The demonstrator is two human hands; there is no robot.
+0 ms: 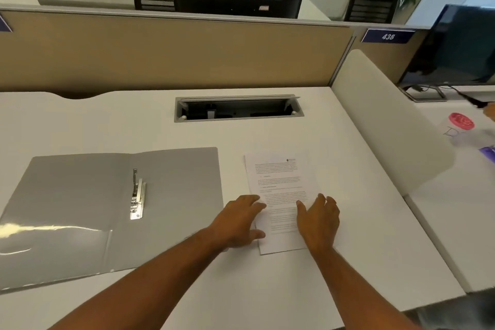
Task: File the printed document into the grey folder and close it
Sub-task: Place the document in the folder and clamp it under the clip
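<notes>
The grey folder (80,209) lies open and flat on the left of the white desk, its metal clip (138,195) raised along the spine. Right of it lies the printed document (278,182), a white sheet with text. My left hand (238,220) rests with spread fingers on the sheet's lower left edge. My right hand (318,220) lies flat on its lower right part. Neither hand is closed around the paper.
An open cable tray (238,108) is set into the desk (267,289) behind the paper. A beige partition (174,53) runs along the back. A white divider (388,120) stands at the right, with a monitor (460,45) and a pink-lidded cup (460,123) beyond it.
</notes>
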